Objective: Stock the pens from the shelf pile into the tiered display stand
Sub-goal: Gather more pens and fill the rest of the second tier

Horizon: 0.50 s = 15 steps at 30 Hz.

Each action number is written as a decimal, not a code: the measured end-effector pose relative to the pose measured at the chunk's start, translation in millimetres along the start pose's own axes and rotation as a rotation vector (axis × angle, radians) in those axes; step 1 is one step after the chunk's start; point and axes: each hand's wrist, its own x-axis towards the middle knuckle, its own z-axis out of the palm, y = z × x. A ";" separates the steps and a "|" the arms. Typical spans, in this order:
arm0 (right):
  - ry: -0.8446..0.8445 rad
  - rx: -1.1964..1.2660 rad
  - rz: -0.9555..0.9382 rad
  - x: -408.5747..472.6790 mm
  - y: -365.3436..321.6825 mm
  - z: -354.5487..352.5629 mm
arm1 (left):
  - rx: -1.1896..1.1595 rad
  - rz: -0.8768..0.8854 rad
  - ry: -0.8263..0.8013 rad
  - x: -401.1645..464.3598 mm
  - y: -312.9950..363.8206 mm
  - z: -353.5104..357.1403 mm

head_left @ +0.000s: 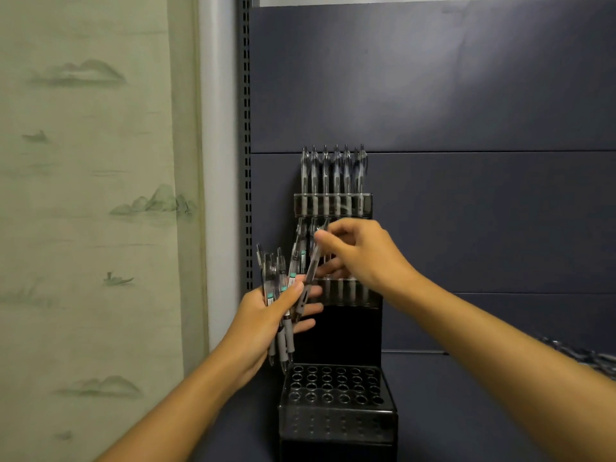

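Note:
A black tiered display stand stands against the dark blue shelf back. Its top tier holds a row of several upright clear pens. The lowest tier shows a grid of open holes. My left hand grips a bundle of several pens just left of the stand. My right hand is in front of the middle tier and pinches the upper end of one pen, which slants down toward the left hand's bundle. The middle tier is partly hidden behind my right hand.
A pile of loose pens lies on the shelf at the far right edge. A slotted metal upright runs down left of the stand. A pale green painted curtain fills the left side.

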 end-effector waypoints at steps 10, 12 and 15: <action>0.189 -0.023 -0.024 30.5 -8.1 -32.4 | 0.063 -0.035 0.092 -1.6 -5.9 -20.4; 0.214 -0.057 -0.025 35.5 -6.4 -36.7 | 0.074 -0.029 0.099 -1.4 -4.6 -22.3; 0.214 -0.092 -0.019 36.7 -0.7 -36.4 | 0.091 -0.019 0.102 -1.9 -3.6 -23.6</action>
